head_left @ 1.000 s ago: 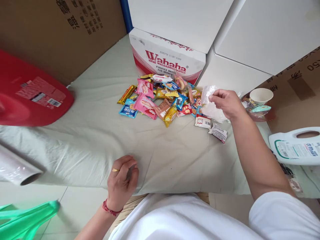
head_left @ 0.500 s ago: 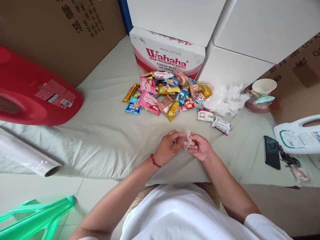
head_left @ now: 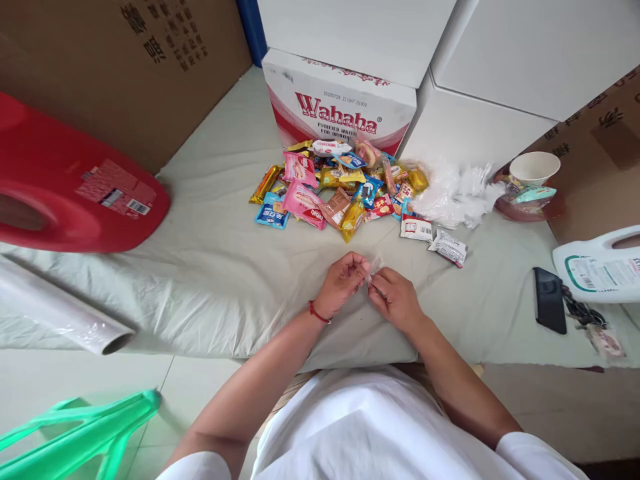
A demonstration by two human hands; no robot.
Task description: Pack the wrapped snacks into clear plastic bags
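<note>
Between my two hands is a small piece of crumpled clear plastic film (head_left: 376, 265). My left hand (head_left: 344, 281), with a red cord at the wrist, pinches its left side between thumb and fingers. The fingers of my right hand (head_left: 395, 297) are closed on its lower right part, knuckles up. Beyond the hands lies a heap of wrapped snacks, among them a pink wafer packet (head_left: 305, 204), a blue packet (head_left: 273, 211) and a yellow packet (head_left: 353, 221). Two white packets, one of them a silvery white packet (head_left: 449, 249), lie at the heap's right front.
Crumpled clear plastic bags (head_left: 453, 193) lie right of the snacks, beside a white bowl (head_left: 535, 168). A Wahaba carton (head_left: 340, 100) stands behind. A phone (head_left: 550, 300) and white jug (head_left: 600, 270) are at right; a red jug (head_left: 125, 173) and film roll (head_left: 65, 303) at left.
My right hand has turned over, from fingers showing to knuckles up, still on the plastic film. My left hand has closed into a tighter pinch. The view has shifted slightly.
</note>
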